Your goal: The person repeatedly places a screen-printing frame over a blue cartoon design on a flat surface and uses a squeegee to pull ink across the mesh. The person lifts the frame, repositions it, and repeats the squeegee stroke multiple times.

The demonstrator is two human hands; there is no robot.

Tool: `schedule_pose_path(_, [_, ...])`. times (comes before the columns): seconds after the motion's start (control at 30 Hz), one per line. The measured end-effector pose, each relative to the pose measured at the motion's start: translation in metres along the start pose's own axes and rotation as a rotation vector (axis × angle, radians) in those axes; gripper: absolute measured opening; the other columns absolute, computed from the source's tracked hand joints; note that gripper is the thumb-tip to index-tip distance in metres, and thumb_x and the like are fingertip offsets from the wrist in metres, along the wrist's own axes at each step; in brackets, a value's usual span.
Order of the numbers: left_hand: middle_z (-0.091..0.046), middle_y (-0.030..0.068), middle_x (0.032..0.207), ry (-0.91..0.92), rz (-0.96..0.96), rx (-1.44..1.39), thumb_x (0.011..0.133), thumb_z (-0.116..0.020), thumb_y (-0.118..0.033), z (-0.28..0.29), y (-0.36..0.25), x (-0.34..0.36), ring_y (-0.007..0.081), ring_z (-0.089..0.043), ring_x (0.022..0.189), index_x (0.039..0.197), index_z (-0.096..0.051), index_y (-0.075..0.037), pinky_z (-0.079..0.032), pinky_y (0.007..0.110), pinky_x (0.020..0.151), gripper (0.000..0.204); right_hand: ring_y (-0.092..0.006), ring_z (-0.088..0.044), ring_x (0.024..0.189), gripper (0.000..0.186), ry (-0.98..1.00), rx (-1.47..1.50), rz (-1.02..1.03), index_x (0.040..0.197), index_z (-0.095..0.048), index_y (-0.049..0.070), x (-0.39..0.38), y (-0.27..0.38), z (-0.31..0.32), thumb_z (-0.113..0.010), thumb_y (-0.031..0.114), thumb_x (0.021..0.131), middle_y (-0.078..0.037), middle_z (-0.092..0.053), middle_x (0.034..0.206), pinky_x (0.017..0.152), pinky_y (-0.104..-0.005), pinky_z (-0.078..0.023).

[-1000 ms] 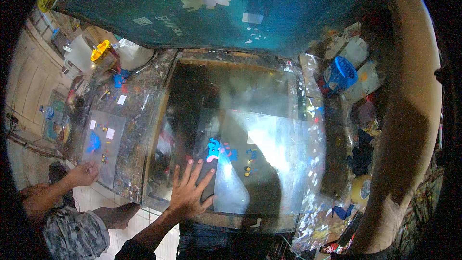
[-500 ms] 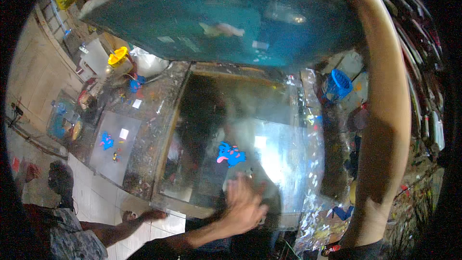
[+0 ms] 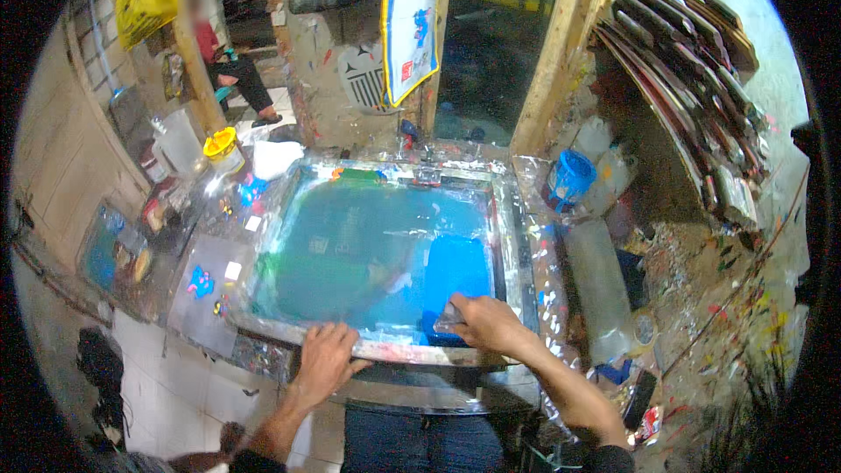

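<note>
A screen-printing frame (image 3: 390, 351) lies flat on the table in front of me, its mesh tinted green and teal. Wet blue ink (image 3: 460, 267) covers the right part of the mesh. My right hand (image 3: 491, 326) is closed around a squeegee (image 3: 449, 317), which stands in the ink at the near right corner; its blade is partly hidden. My left hand (image 3: 326, 359) rests on the near rail, fingers laid over it and thumb spread. On a clear sheet (image 3: 188, 298) left of the frame is a blue printed figure (image 3: 201, 281).
Yellow (image 3: 224, 149) and blue (image 3: 571, 177) buckets stand behind the frame, left and right. A white-and-blue printed banner (image 3: 412, 26) hangs beyond. Many frames (image 3: 683, 79) lean at the back right. A person (image 3: 236, 79) sits at the back left; another's arm shows low left.
The raised screen frame has come down flat over the print bed. My right arm has lowered from its far edge, and that hand now holds the squeegee. My left hand moved left onto the near rail.
</note>
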State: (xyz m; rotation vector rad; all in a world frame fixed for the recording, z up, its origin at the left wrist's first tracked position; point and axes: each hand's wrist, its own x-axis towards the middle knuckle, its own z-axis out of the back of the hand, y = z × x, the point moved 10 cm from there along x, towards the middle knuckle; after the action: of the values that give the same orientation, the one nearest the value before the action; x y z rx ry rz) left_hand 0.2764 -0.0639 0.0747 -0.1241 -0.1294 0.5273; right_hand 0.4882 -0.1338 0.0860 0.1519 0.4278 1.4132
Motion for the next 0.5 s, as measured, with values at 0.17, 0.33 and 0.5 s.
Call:
schedule_pose_path(0.17, [-0.060,0.0113,0.095,-0.104,-0.040,-0.099,0.075,-0.085,-0.043,-0.047,0.013,-0.010,0.0341,-0.058,0.098,0.096,-0.065,-0.008,-0.044,0.048,0.089,0.046,-0.0398,-0.070,0.089,0.022,-0.213,-0.063,0.111,0.115,-0.059,0.013,0.012,-0.009,-0.032,-0.062,0.020,0.094,-0.014,-0.070,0.099,0.076,-0.0600,-0.051])
schedule_pose_path(0.33, [-0.058,0.0105,0.094,-0.112,-0.002,-0.164,0.074,-0.085,-0.045,-0.045,0.024,-0.011,0.0330,-0.057,0.096,0.097,-0.066,-0.008,-0.044,0.047,0.088,0.047,-0.0388,-0.066,0.090,0.017,-0.459,-0.192,0.106,0.110,-0.057,0.010,0.057,-0.047,-0.010,-0.059,0.010,0.093,-0.015,-0.063,0.098,0.078,-0.0507,-0.050])
schedule_pose_path(0.5, [-0.057,0.0106,0.094,-0.071,0.053,-0.206,0.073,-0.084,-0.046,-0.048,0.028,-0.009,0.0326,-0.056,0.096,0.100,-0.067,-0.007,-0.043,0.046,0.086,0.051,-0.0466,-0.066,0.093,0.024,-0.067,-0.107,0.116,0.114,-0.053,0.006,0.089,-0.067,-0.002,-0.059,0.009,0.091,-0.021,-0.065,0.102,0.076,-0.0558,-0.054])
